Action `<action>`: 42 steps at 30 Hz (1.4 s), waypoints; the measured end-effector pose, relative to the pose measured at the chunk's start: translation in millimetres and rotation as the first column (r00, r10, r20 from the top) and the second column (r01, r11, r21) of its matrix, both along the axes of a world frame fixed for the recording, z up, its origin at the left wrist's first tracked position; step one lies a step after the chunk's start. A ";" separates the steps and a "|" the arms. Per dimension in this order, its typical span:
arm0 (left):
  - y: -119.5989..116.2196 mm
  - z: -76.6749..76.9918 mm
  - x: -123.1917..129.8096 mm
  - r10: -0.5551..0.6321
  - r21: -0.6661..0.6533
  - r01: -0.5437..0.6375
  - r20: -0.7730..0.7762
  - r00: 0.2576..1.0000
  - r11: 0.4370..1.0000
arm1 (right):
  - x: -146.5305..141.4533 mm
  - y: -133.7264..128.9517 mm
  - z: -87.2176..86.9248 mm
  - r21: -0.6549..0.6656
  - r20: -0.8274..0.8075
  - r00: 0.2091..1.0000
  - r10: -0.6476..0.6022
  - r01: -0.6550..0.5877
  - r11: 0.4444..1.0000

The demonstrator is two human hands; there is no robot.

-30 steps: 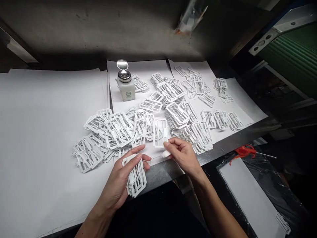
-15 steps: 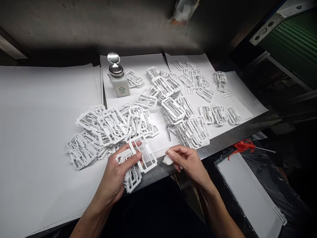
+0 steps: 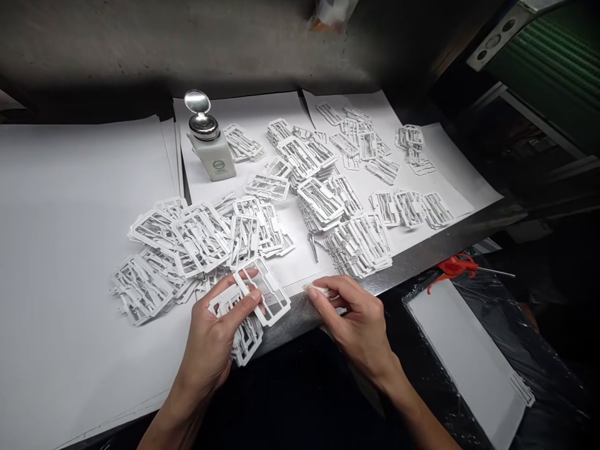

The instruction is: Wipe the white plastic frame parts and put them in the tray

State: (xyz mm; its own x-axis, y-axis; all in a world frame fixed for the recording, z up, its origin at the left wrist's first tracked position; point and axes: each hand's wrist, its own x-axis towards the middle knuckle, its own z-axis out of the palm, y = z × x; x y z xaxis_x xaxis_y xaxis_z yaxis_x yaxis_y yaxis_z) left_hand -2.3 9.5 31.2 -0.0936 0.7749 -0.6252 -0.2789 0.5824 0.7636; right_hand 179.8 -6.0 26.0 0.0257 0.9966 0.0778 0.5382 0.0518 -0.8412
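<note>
My left hand (image 3: pixel 213 334) grips a small stack of white plastic frames (image 3: pixel 244 337) at the table's front edge. One frame (image 3: pixel 265 290) sits on top, pinned by my thumb and fingers and tilted up to the right. My right hand (image 3: pixel 354 315) is closed around a small white wad (image 3: pixel 313 289), of which only a tip shows past the fingertips, just right of that frame. A heap of the same frames (image 3: pixel 187 240) lies just beyond my left hand.
More frame piles (image 3: pixel 360 244) cover white paper sheets to the right and back. A white dispenser bottle with a metal top (image 3: pixel 209 147) stands at the back. Small metal tweezers (image 3: pixel 312 245) lie mid-table. A white board (image 3: pixel 462 356) and red cord (image 3: pixel 452 265) sit low right.
The single frame my right hand held over the table went to my left hand and now lies on its stack. My right hand drew back to the edge, closing over the wad.
</note>
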 end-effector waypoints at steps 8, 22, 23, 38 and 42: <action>-1.3 -8.7 0.0 0.021 0.032 -0.021 0.016 1.000 0.999 | -23.8 -15.8 3.8 0.112 -0.125 0.966 0.226 -0.213 0.971; -5.4 -11.9 -3.2 0.067 0.040 -0.067 0.012 0.998 0.997 | -24.2 -15.7 -0.8 0.188 -0.041 0.972 0.233 -0.221 0.957; -5.8 -11.9 -3.6 0.068 0.034 -0.069 0.017 0.998 0.997 | -23.0 -14.9 -2.3 0.172 -0.033 0.978 0.204 -0.195 0.966; -6.6 -10.8 -4.5 0.026 0.012 -0.027 0.052 0.998 1.000 | -18.3 -6.9 7.5 0.013 -0.106 0.972 0.210 -0.210 0.978; -7.2 -11.6 -6.0 0.022 0.022 -0.023 0.056 0.998 0.999 | -9.8 -5.5 14.5 -0.151 -0.121 0.969 0.218 -0.234 0.960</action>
State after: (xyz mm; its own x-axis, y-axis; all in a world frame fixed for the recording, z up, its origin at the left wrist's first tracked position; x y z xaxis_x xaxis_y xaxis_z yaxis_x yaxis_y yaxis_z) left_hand -8.3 2.3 19.6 -0.0771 0.7869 -0.6123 -0.3341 0.5582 0.7595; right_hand 170.0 -11.5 40.6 -0.2023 0.9763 -0.0770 0.4394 0.0202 -0.8981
